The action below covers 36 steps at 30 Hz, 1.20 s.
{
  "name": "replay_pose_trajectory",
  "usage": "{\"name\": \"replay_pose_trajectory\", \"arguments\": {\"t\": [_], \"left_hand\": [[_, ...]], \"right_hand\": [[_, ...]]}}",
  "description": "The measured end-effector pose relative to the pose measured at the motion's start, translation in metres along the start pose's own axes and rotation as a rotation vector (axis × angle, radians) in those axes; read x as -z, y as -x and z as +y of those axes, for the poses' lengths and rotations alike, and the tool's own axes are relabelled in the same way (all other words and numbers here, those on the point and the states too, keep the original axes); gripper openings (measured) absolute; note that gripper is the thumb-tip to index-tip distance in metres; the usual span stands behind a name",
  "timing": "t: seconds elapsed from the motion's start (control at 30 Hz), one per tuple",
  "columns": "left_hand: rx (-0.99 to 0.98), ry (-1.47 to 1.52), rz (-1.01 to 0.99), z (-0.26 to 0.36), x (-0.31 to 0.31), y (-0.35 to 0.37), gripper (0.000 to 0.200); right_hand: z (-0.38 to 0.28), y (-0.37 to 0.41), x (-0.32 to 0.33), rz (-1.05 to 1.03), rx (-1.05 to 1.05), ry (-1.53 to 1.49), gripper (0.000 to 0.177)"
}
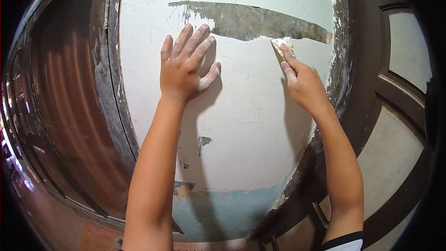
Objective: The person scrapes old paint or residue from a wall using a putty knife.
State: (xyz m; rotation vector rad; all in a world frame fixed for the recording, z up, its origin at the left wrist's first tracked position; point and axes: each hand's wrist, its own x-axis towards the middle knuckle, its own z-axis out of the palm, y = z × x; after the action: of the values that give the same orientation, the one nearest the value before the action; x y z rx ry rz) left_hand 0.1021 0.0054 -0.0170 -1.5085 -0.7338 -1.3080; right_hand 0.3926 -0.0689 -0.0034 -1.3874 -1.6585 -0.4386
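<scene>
My left hand (pixel 186 67) lies with fingers spread against the white wall (pixel 241 97), its fingertips near the left end of a bare grey strip (pixel 251 21). White dust coats those fingers. My right hand (pixel 302 74) grips a putty knife (pixel 283 46) smeared with white material. The knife's edge meets the wall at the lower border of the grey strip, right of centre. My right hand covers its handle. Ragged white edges outline the strip, and fine scratches run over the white surface around it.
A dark wooden frame (pixel 341 42) with flaked white spots borders the wall on the right, beside a panelled door (pixel 385 97). To the left stands a dark frame with a hinge (pixel 106 15) and a brown panel (pixel 69 74). Low down, the wall turns blue-green (pixel 232 211).
</scene>
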Motion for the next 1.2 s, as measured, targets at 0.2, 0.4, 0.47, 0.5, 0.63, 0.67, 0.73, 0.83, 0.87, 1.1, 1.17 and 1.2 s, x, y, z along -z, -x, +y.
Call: {"name": "replay_pose_trajectory", "arguments": {"t": [0.2,0.4,0.47,0.5,0.63,0.67,0.73,0.83,0.87,1.1,1.17,1.2], "left_hand": [[0.007,-0.012,-0.002,0.002,-0.002,0.001,0.058],[-0.012,0.004,0.023,-0.002,-0.002,0.001,0.058],[-0.006,0.005,0.018,-0.001,-0.001,0.001,0.057],[0.0,0.011,0.006,-0.001,-0.001,0.001,0.056],[0.0,0.004,0.016,0.0,0.0,0.0,0.055],[0.005,0.0,0.004,0.001,0.001,0.0,0.056],[0.002,-0.001,0.0,0.001,0.001,0.002,0.055],[0.002,-0.003,0.009,0.001,-0.002,0.0,0.055],[0.002,0.003,0.007,0.001,-0.002,0.001,0.055],[-0.003,0.017,0.015,0.0,0.0,0.001,0.054],[0.008,0.024,0.005,0.0,0.002,0.001,0.052],[0.02,0.026,-0.007,0.001,0.003,0.001,0.052]], "right_hand": [[-0.014,0.0,0.0,0.019,-0.009,0.077,0.048],[-0.01,-0.001,-0.002,0.023,0.012,0.071,0.05],[-0.01,0.001,-0.001,0.014,0.007,0.075,0.05],[-0.01,0.001,-0.002,0.001,-0.005,0.079,0.051],[-0.014,0.001,-0.002,-0.03,-0.05,0.146,0.051],[-0.018,0.003,0.001,-0.04,-0.065,0.154,0.053],[-0.021,0.005,-0.001,-0.027,-0.071,0.158,0.052],[-0.016,0.004,-0.001,0.011,-0.038,0.149,0.049],[-0.017,0.003,0.0,-0.01,-0.056,0.152,0.048],[-0.023,-0.002,-0.003,-0.007,-0.072,0.136,0.038],[-0.022,0.002,-0.003,0.004,-0.056,0.1,0.038],[-0.021,0.003,-0.002,0.02,-0.049,0.066,0.037]]}}
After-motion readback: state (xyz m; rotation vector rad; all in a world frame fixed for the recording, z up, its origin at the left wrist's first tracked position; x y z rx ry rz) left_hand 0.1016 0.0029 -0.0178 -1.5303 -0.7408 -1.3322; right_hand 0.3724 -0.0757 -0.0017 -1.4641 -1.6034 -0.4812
